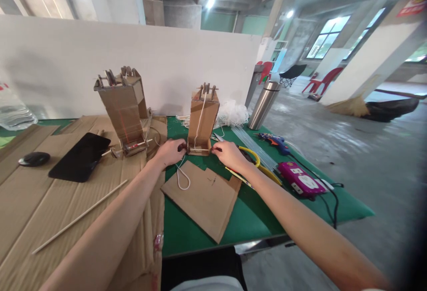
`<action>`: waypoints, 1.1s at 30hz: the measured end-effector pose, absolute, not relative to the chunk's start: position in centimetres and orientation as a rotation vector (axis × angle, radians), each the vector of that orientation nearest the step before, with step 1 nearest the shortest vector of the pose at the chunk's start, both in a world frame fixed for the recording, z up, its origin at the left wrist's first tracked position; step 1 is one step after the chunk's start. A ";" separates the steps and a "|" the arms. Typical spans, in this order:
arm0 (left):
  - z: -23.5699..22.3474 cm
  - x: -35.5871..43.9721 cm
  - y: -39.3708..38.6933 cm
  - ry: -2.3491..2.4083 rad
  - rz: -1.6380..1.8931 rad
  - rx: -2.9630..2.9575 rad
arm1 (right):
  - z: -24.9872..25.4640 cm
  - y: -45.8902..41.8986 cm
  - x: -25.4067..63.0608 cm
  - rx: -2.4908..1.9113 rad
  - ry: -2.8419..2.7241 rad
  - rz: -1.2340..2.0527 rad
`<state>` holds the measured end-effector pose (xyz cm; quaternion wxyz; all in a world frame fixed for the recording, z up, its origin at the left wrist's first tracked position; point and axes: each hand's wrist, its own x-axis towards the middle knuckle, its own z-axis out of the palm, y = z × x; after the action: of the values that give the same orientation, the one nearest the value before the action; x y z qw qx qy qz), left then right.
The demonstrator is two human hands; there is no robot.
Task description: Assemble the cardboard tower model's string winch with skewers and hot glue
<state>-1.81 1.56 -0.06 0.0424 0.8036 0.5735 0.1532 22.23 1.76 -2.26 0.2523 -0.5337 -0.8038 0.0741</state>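
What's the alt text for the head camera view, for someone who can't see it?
Left hand and right hand are at either side of the base of a small cardboard tower strung with white cord. A larger cardboard tower stands to the left, a steel bottle and glue gun to the right.

Matt brown cardboard tower [204,119]; glossy flask [264,105], seemingly metal; smooth black tablet [80,157].

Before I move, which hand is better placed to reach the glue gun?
Right hand, I'd say: it is beside the smaller cardboard tower, on the same side as the glue gun. The left hand is on the tower's other side, farther away.
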 end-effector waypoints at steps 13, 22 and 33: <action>-0.3 -1.8 1.7 1.756 0.487 2.449 | -1.5 1.4 21.8 -1.519 -2.244 0.123; -0.3 -2.1 1.6 1.539 0.694 2.379 | -0.6 0.6 21.7 -1.598 -2.279 0.111; -0.3 -1.9 1.5 1.409 0.743 2.379 | -0.2 0.4 21.7 -1.681 -2.289 0.075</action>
<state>-1.86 1.54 -0.26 0.1389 0.8229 0.4873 0.2570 21.66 0.39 -0.21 0.1500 -0.5850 -0.7966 0.0261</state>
